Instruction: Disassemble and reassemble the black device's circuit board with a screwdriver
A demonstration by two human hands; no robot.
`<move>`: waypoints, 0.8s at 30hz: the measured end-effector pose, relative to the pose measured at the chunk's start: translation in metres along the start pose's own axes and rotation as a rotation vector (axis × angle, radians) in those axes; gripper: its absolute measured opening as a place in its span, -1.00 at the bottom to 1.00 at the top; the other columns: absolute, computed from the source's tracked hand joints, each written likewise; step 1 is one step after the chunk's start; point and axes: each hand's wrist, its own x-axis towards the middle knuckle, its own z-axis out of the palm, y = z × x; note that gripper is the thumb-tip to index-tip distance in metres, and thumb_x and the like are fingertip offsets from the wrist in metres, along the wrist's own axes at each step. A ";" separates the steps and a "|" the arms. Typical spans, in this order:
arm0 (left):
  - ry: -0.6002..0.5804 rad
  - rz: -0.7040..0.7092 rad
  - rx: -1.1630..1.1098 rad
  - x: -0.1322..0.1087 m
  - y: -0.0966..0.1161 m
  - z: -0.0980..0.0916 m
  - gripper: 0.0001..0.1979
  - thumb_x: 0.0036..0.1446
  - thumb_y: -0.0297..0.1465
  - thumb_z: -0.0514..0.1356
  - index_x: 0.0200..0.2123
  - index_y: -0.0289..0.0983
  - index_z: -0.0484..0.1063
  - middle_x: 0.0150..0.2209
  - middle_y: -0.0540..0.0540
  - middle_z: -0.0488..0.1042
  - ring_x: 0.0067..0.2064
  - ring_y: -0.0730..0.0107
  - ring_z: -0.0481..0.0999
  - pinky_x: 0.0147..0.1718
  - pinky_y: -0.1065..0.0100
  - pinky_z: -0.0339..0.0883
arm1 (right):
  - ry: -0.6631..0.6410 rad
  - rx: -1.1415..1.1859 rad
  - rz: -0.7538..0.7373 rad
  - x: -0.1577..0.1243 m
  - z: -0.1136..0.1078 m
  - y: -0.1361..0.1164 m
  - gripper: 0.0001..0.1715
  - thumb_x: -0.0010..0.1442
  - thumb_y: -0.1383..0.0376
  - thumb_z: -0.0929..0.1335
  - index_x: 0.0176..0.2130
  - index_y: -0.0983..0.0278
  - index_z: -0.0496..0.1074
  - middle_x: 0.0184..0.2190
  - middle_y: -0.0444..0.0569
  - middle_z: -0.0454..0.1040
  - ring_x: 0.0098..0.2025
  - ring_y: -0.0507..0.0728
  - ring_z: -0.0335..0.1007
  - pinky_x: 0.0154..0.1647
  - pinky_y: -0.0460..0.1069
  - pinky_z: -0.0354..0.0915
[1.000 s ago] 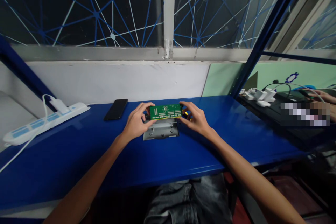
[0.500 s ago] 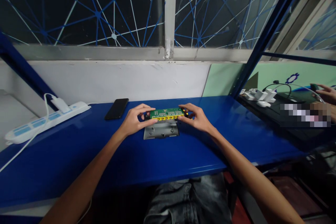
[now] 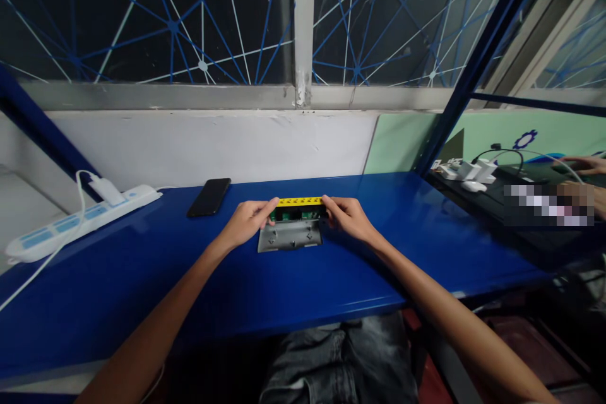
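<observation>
Between my two hands is a green circuit board with a yellow strip (image 3: 300, 202) along its top edge. My left hand (image 3: 249, 219) pinches its left end, thumb along the yellow strip. At the other end, my right hand (image 3: 349, 218) grips it the same way. The board is tilted, so the yellow strip is uppermost and the green part shows below it in shadow. Just in front of it, a grey plastic cover (image 3: 290, 237) lies on the blue table (image 3: 303, 284), its inner side with small posts facing up. My fingers hide both ends of the board.
A black phone (image 3: 209, 197) lies at the back left. Further left is a white power strip (image 3: 85, 221) with a plugged-in charger and cable. White chargers (image 3: 476, 170) and cables sit at the right, near another person's hands (image 3: 580, 192). A blue post (image 3: 466, 76) rises behind them.
Both hands have tipped the circuit board: its green face was showing upward, and now the yellow strip is on top. The grey cover has stayed in place.
</observation>
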 end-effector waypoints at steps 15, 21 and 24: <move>-0.136 -0.316 -0.341 0.002 0.000 0.009 -0.45 0.14 0.02 0.13 -0.69 -0.27 0.33 -0.72 -0.11 0.44 -0.75 0.52 0.27 -0.70 0.42 -0.01 | -0.070 0.373 0.309 0.005 0.009 0.005 -0.31 0.16 -0.20 0.26 -0.65 0.26 0.19 -0.79 -0.13 0.29 -0.80 -0.02 0.18 -0.85 -0.15 0.02; -0.162 -0.332 -0.342 0.002 0.000 0.010 -0.40 0.13 0.05 0.12 -0.74 -0.28 0.30 -0.73 -0.14 0.42 -0.76 0.52 0.25 -0.69 0.41 -0.04 | -0.080 0.415 0.349 0.006 0.008 0.003 -0.31 0.14 -0.19 0.29 -0.68 0.25 0.18 -0.83 -0.14 0.25 -0.83 -0.04 0.11 -0.87 -0.15 -0.02; -0.166 -0.336 -0.343 0.001 0.001 0.010 -0.39 0.13 0.07 0.11 -0.74 -0.28 0.29 -0.73 -0.15 0.43 -0.76 0.52 0.26 -0.69 0.41 -0.05 | -0.079 0.407 0.339 0.006 0.008 0.003 -0.31 0.14 -0.19 0.29 -0.69 0.26 0.18 -0.83 -0.15 0.25 -0.83 -0.05 0.09 -0.86 -0.15 -0.03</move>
